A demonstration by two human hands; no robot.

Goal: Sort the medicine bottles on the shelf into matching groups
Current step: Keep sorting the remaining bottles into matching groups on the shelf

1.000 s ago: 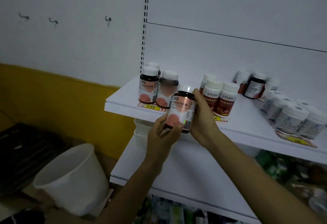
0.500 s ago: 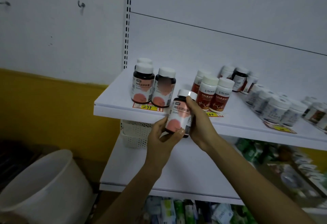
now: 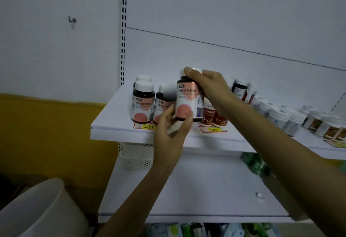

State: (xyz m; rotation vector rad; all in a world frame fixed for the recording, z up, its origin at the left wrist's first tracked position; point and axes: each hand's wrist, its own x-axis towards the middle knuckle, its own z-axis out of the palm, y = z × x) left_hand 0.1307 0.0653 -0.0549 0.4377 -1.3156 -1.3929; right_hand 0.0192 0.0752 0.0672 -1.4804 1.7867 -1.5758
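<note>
While your right hand (image 3: 207,85) grips the bottle (image 3: 188,104) by its cap and your left hand (image 3: 169,132) pinches its base, it hangs over the shelf (image 3: 112,118) front, just beside its pink-label twins (image 3: 143,104); placing looks to be the step in hand; set it upright next to them (label outward); what basket (image 3: 136,156) and bucket (image 3: 37,212) hold is hidden.

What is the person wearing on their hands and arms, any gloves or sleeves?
Nothing that shows. The left hand and right hand are bare: no gloves, rings or watch. The left forearm and right forearm are uncovered too; no sleeve reaches into view.
</note>
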